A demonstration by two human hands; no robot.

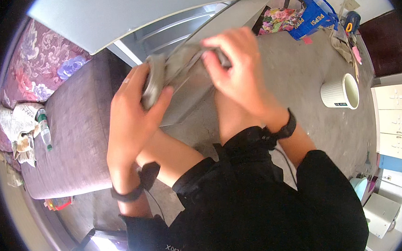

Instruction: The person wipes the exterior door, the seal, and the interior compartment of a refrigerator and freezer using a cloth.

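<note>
My left hand (130, 112) and my right hand (240, 69) are raised in front of me, a little apart. A greyish cloth (155, 79), smeared by motion, stretches between them. The left fingers and thumb wrap round its thick folded end. At the other end, my right hand pinches the cloth between thumb and fingers. Just beyond the hands stands a pale cabinet like a refrigerator (166, 32), its inside with shelf or drawer edges partly showing. The hands and the cloth cover part of it.
To the left is a purple sofa (71, 130) bearing a plastic bottle (44, 127) and a crumpled patterned cloth (19, 122). On the grey floor at right stands a white bin (331, 94). Bags, one of them blue (313, 17), rest by the far right wall.
</note>
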